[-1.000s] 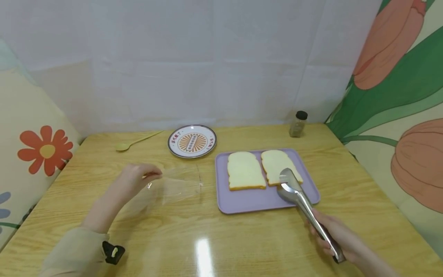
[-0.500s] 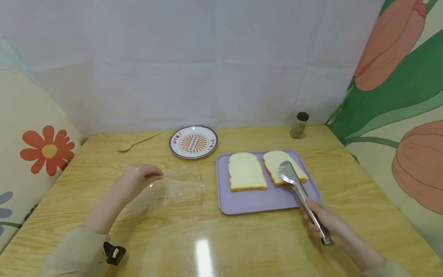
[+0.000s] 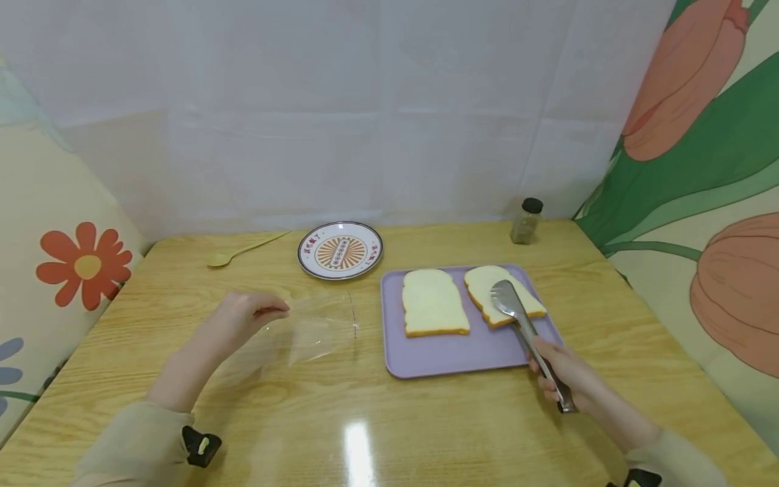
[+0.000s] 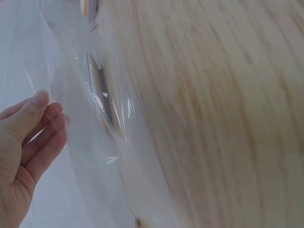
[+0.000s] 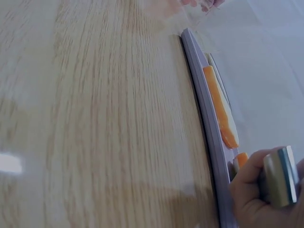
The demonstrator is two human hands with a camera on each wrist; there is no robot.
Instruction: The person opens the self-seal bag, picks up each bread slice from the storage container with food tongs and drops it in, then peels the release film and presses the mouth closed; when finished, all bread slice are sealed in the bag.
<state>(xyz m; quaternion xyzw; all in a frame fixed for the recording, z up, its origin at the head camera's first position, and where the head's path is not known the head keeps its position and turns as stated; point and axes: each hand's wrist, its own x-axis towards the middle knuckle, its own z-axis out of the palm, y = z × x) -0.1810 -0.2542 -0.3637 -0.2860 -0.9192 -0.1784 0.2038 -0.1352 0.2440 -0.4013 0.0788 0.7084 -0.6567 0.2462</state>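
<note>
Head view, plate [image 3: 340,251] at ten o'clock of tray [image 3: 438,355], jar [image 3: 525,226] at one, our left hand [image 3: 248,316] pinching clear film [image 3: 322,331], right hand [image 3: 564,370] curled round tongs [image 3: 525,325]

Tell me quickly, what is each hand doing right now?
Left hand: closed, pinching a clear plastic bag.
Right hand: closed, holding metal tongs, one tip over a bread slice.

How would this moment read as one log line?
left hand: holds clear plastic; right hand: holds tongs over right bread slice; left bread slice: on tray
</note>
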